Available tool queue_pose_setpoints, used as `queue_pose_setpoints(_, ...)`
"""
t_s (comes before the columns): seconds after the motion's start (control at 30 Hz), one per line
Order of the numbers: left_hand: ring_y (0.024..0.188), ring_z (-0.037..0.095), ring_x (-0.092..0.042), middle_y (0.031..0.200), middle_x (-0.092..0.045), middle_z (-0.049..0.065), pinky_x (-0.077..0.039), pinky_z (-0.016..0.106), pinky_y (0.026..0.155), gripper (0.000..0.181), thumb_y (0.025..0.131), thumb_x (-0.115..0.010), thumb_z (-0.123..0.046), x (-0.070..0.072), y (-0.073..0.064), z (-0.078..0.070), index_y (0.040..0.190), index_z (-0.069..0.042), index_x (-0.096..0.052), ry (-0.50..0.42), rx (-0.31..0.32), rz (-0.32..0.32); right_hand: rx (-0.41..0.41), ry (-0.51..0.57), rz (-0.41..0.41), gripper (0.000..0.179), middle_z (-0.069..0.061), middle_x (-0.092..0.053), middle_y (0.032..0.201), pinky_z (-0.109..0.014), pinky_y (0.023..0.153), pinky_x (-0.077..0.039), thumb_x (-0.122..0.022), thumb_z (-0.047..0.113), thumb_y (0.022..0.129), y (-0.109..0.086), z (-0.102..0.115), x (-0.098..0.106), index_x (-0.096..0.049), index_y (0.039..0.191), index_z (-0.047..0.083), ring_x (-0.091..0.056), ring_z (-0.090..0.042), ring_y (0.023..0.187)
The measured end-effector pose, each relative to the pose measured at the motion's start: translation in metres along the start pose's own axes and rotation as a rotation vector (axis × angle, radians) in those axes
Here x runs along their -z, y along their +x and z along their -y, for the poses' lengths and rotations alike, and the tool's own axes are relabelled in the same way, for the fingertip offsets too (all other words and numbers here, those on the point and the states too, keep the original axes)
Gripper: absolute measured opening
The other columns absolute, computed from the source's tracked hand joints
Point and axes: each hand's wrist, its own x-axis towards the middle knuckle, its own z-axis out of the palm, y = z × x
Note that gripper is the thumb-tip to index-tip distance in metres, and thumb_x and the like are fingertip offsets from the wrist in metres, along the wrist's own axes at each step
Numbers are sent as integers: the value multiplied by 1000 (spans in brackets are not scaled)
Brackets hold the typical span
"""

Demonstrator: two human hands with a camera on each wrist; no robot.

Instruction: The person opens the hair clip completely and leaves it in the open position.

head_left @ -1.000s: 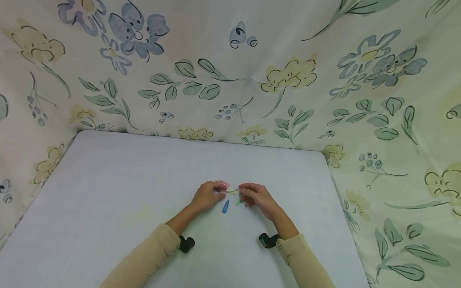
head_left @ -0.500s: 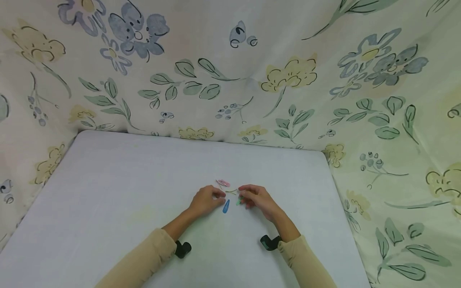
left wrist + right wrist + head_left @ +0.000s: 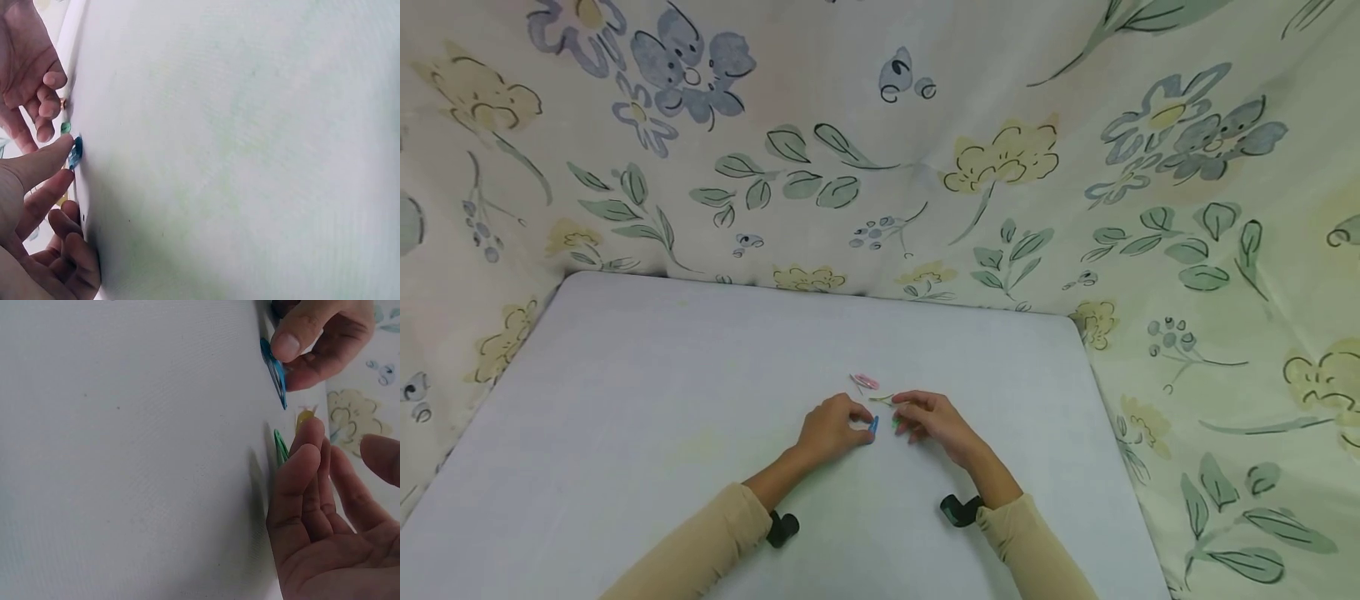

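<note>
My left hand point(image 3: 831, 431) has its thumb and a finger at the blue snap hair clip point(image 3: 874, 425), pinching it at the table; in the right wrist view this hair clip point(image 3: 275, 370) stands tilted, its narrow end free. My right hand point(image 3: 936, 423) hovers just right of it, fingers loosely bent and thumb apart from them, as the right wrist view shows. A green hair clip point(image 3: 281, 445) lies by its fingertips, partly hidden behind them; whether they touch it I cannot tell. Beyond the fingers lie a yellowish hair clip point(image 3: 880, 400) and a pink one point(image 3: 866, 382).
All of this is on a white-covered table point(image 3: 700, 358). A floral curtain point(image 3: 820, 217) hangs along the table's back and sides. Black wrist cameras point(image 3: 958, 510) stick out below both forearms.
My left hand has drawn back from beside the pink and yellowish clips and come down onto the blue hair clip, taking hold of it. The right hand has shifted only slightly.
</note>
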Motion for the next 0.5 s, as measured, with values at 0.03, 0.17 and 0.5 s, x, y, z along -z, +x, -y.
queue_pose_setpoints(0.03,84,14,-56,89,-60,-3,-46,34,69,20,76,-87,-24,-1,0,0,93,-17,-79,12,0,-5,1,0,1,38,-22,-67,111,-29,69,-54,-60,19,100,0,-1,0,-58,130,-4,-67,-20,86)
queue_pose_setpoints(0.17,81,14,-54,90,-58,-2,-44,34,68,20,75,-88,-25,-5,1,-1,91,-18,-78,43,9,-20,-2,7,-2,37,-21,-68,109,-28,68,-53,-61,19,100,0,-3,-2,-59,130,-4,-66,-18,84)
queue_pose_setpoints(0.5,80,15,-56,90,-57,-2,-45,35,68,14,75,-87,-21,-5,0,-1,77,-18,-74,36,19,-42,-6,23,-2,36,-17,-69,105,-27,64,-52,-59,16,100,-1,-3,-4,-60,129,-5,-66,-18,80)
